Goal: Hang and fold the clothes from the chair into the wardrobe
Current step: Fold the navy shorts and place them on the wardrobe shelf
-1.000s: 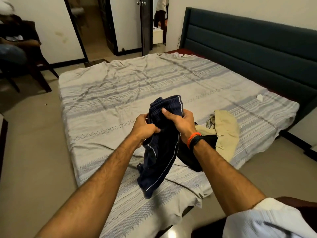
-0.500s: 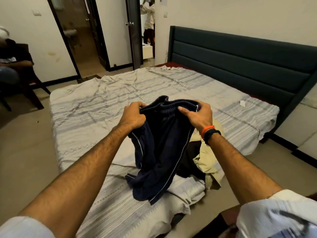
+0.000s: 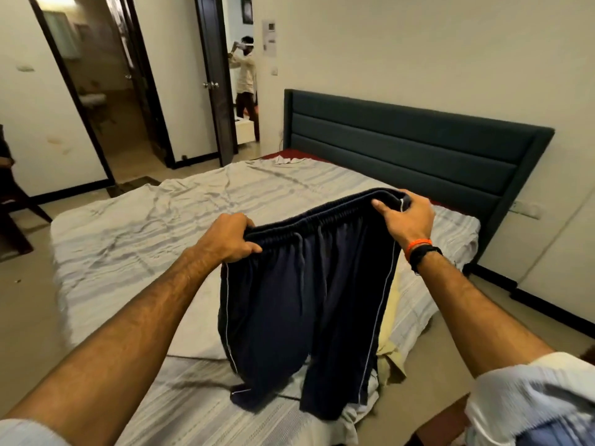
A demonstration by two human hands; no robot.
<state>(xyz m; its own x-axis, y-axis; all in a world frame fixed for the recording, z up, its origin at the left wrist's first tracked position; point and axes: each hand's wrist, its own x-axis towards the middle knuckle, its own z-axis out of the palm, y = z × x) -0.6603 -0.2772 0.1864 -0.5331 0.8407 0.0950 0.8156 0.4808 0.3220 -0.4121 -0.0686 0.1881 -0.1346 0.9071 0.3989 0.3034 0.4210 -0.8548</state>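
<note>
The bed (image 3: 135, 246) wore a rumpled striped sheet (image 3: 225, 201) — a beige garment (image 3: 391, 352) lay near its foot-side edge.

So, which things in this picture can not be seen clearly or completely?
- Pale yellow garment, head view: mostly hidden behind the navy shorts, which the left hand and right hand hold up by the waistband.
- Chair: cut off by the left edge.
- Wardrobe: not in view.
- Paper on the wall: too small to read.
- White sleeve: blurred, cut off at the bottom right corner.
</note>
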